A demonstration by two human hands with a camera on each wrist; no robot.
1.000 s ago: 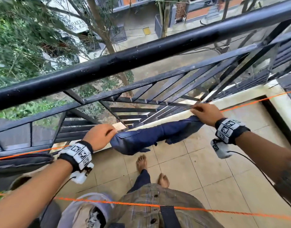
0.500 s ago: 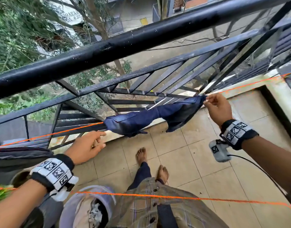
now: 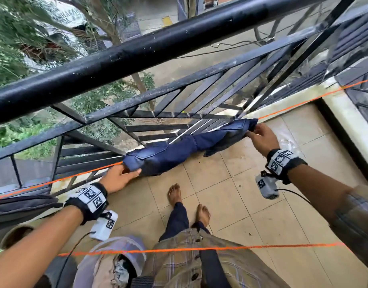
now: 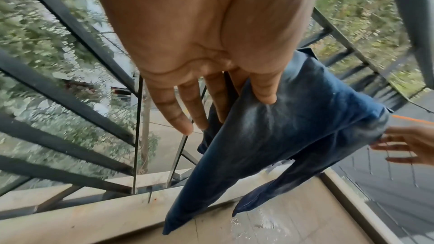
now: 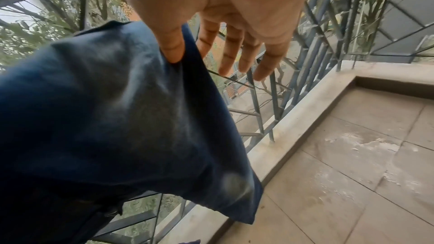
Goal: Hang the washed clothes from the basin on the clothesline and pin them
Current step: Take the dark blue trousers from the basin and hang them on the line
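Note:
Dark blue jeans [image 3: 168, 154] hang folded over the far orange clothesline [image 3: 75, 178], which runs along the balcony railing. My left hand [image 3: 131, 171] pinches the left end of the jeans [image 4: 293, 127], thumb [image 4: 265, 92] on the front and fingers behind the cloth. At the other end, my right hand [image 3: 251, 131] pinches the jeans [image 5: 105, 118] with its thumb [image 5: 172, 47] on the denim and the other fingers stretched out behind it. No clothes pegs are in view.
The black metal railing [image 3: 137, 53] stands just beyond the line. Another dark garment [image 3: 19, 204] hangs at far left. A second orange line [image 3: 262, 247] crosses near my waist. A round beige container [image 3: 14, 233] sits at lower left. The tiled floor [image 3: 287, 140] is wet.
My left hand, which had let go and dropped below the line, has come back up and taken the left end of the jeans. My right hand still holds the right end.

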